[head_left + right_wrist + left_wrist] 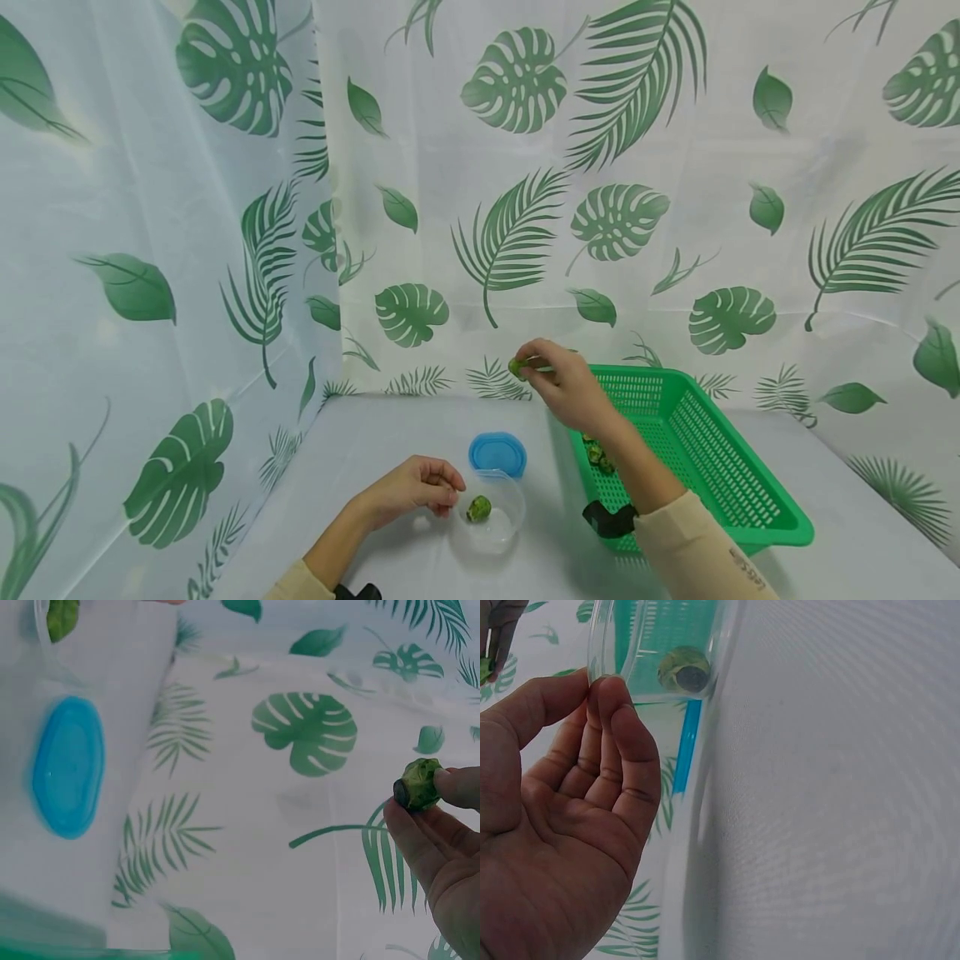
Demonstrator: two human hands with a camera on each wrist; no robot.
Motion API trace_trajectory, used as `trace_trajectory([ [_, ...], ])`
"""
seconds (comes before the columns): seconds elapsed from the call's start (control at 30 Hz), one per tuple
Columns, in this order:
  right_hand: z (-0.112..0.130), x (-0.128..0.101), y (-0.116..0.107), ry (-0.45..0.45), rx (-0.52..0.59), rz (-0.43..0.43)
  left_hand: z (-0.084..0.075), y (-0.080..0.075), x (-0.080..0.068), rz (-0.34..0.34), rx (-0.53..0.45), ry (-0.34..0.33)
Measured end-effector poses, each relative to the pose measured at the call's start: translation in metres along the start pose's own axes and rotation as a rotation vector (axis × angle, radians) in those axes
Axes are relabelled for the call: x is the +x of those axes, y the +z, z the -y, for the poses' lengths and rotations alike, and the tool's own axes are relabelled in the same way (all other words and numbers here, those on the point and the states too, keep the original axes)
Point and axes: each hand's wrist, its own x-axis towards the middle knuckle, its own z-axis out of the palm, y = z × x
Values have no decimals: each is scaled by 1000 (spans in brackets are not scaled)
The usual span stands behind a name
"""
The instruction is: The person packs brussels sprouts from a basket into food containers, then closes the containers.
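My left hand (448,493) pinches the near-left rim of a clear round container (495,527) on the white table; thumb and forefinger meet on the rim (600,675) in the left wrist view. One green sprout (478,507) lies inside it (684,669). My right hand (529,367) is raised above the table's back edge and pinches a second green sprout (517,367) at its fingertips, seen close up as a sprout (417,784) in the right wrist view. That hand is up and behind the container, left of the basket.
A blue lid (497,454) lies flat just behind the container, and shows as a blue lid (67,765) in the right wrist view. A green plastic basket (705,467) with a few sprouts (596,454) stands at the right. Leaf-print curtains wall the table behind and left.
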Motion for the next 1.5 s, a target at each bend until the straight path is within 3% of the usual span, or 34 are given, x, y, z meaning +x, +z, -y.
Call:
trace_trajectory([
  [0.37, 5, -10, 10, 5, 13, -4, 1, -1, 0, 2, -3, -3],
  [1.07, 3, -35, 21, 44, 52, 107, 0, -1, 1, 0, -2, -6],
  [1.5, -3, -44, 27, 25, 90, 118, -1, -1, 0, 1, 3, -9],
])
